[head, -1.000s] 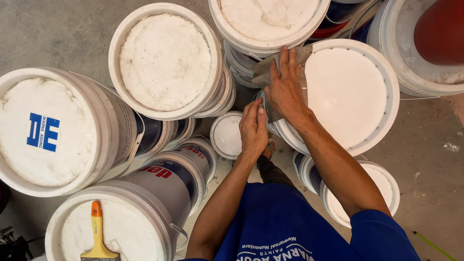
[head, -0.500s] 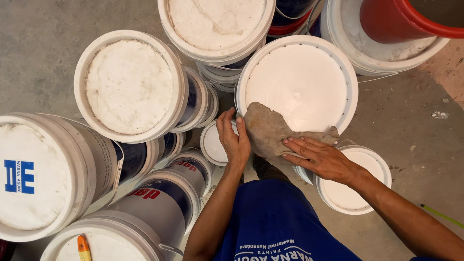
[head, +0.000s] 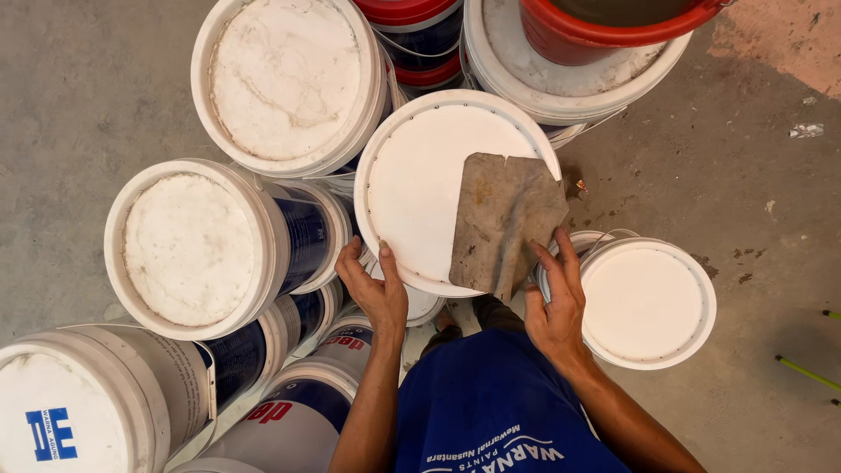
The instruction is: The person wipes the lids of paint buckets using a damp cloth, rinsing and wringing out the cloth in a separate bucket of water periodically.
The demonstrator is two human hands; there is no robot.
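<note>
The left hand (head: 378, 293) grips the near rim of the clean lid (head: 420, 188), thumb on top and fingers under the edge, so it is closed on that rim. The right hand (head: 556, 302) holds the lower corner of the rag (head: 504, 223) between spread fingers at the lid's right edge; the rest of the rag lies flat on the lid, its far corner reaching the rim at upper right.

The lid tops a bucket in the middle of the cluster. Just right of the right hand stands a small bucket (head: 648, 302), its rim close to the knuckles. To the left, two crusted lids (head: 188, 250) (head: 285, 79) sit on tall buckets that press close against the clean one. Beyond it, a red pail (head: 613, 31) stands on another white lid (head: 569, 83), overlapping the far edge. At lower left lies a bucket with a blue mark (head: 53, 420).

Open floor (head: 745, 175) runs along the right side and the upper left; between the buckets there is hardly any gap.
</note>
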